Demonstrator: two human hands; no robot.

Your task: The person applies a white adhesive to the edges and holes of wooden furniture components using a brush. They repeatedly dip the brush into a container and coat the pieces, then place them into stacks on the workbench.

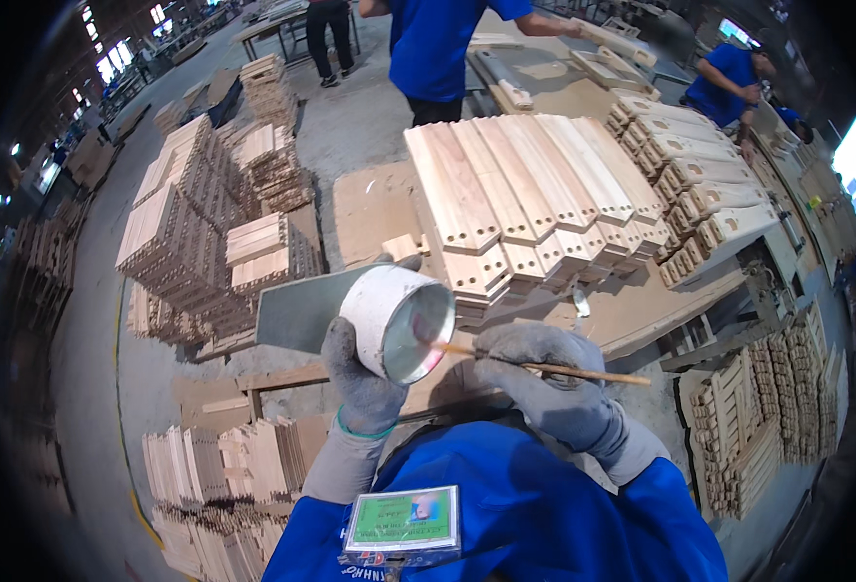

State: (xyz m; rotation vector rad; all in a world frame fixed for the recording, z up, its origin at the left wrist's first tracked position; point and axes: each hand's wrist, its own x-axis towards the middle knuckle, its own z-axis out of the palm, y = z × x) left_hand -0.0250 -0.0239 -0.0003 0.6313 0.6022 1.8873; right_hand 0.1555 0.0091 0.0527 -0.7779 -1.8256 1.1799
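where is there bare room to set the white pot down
The white pot could sit on the bare brown tabletop strip between the drilled boards and near edge, or the mostly bare brown sheet between those boards and the left wood stacks. Crowded: to the right, where slotted pieces are stacked.

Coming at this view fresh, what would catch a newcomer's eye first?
The white cup in the gloved left hand, near the centre, with a thin stick in the gloved right hand pointing into its mouth. Beyond them lie pale drilled boards; tall wood stacks stand at left.
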